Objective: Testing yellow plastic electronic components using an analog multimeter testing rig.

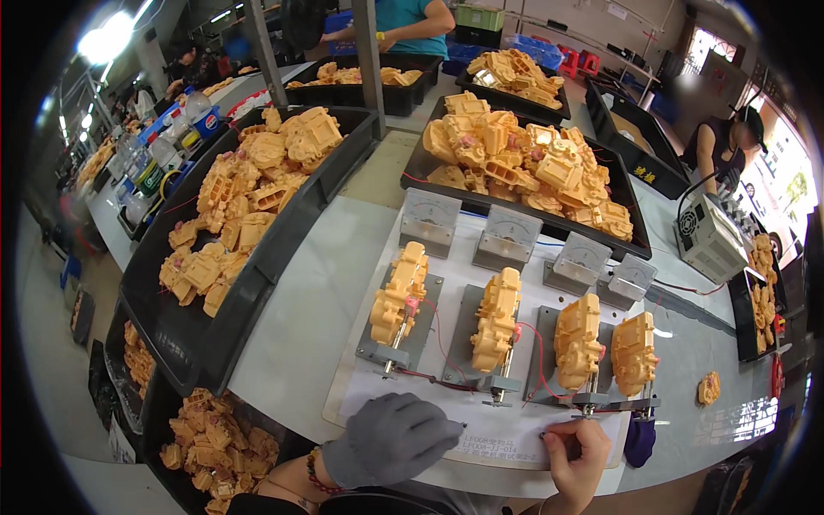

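Observation:
My left hand (pixel 390 439), in a grey glove, lies palm down over the near edge of a white board (pixel 360 403). Its fingers stretch to the right, their tips beside a small dark spot; the thumb is hidden. My bare right hand (pixel 579 459) has thumb and forefinger pinched at another small dark thing, too small to name. Beyond my hands, yellow-orange plastic gearbox housings stand upright in metal test fixtures: one at left (pixel 399 293), a second (pixel 496 319), a third (pixel 578 342) and another at right (pixel 635 354). Red wires run from some of them.
Analog panel meters (pixel 508 237) line the board's far edge. Black trays heaped with housings stand at left (pixel 249 330) and behind (pixel 622 184). A loose housing (pixel 709 388) lies at right, near a power supply (pixel 711 240). Purple cloth (pixel 639 442) hangs by the board. Other people work farther back.

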Tool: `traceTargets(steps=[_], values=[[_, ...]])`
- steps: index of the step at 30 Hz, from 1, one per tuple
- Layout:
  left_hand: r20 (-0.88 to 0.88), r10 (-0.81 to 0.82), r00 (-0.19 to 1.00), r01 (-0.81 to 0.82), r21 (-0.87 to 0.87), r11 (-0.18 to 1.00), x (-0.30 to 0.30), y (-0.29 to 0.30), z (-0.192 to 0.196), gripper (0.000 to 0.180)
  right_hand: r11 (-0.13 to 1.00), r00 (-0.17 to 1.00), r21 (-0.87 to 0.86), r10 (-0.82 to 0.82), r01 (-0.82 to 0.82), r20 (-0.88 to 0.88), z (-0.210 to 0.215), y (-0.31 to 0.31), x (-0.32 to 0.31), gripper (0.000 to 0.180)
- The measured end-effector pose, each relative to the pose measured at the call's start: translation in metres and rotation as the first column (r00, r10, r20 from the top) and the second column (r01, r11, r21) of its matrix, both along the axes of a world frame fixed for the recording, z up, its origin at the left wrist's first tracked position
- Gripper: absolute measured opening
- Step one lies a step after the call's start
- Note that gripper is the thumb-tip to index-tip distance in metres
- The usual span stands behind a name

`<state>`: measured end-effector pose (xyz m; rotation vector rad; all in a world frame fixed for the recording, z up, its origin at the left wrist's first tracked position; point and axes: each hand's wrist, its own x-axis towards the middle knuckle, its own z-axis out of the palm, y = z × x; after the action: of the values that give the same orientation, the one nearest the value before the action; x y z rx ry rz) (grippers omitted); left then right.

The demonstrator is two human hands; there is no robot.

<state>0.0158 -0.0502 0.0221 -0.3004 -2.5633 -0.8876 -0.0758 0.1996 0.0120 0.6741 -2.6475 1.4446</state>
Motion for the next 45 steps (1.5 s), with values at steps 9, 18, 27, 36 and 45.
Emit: traceTargets(steps=[9,18,27,36,45], values=[[0.265,0.316,0.911,-0.321,-0.025,0.947,0.012,-0.045,0.005,0.016,0.998,0.959,-0.004,0.052,-0.056,-0.277,0.004,0.014,0.002,0.007],[0.376,0.337,0.863,-0.380,0.043,0.924,0.017,-0.049,0.006,0.024,0.976,0.973,0.184,-0.074,0.115,-0.217,0.002,0.073,-0.011,0.008],[-0.113,0.133,0.985,-0.128,0.051,0.990,0.022,-0.008,0.014,0.021,0.991,0.960,0.133,-0.031,-0.006,0.279,0.010,0.097,-0.031,0.015],[0.073,0.077,0.994,-0.066,-0.142,0.988,-0.022,0.032,-0.019,0.016,0.974,0.952,0.051,-0.225,0.220,0.209,-0.006,0.097,-0.021,0.011],[0.063,0.135,0.989,-0.134,-0.007,0.991,-0.018,0.032,-0.015,0.020,0.979,0.975,0.075,-0.197,0.190,0.099,0.004,0.083,-0.021,0.012]])
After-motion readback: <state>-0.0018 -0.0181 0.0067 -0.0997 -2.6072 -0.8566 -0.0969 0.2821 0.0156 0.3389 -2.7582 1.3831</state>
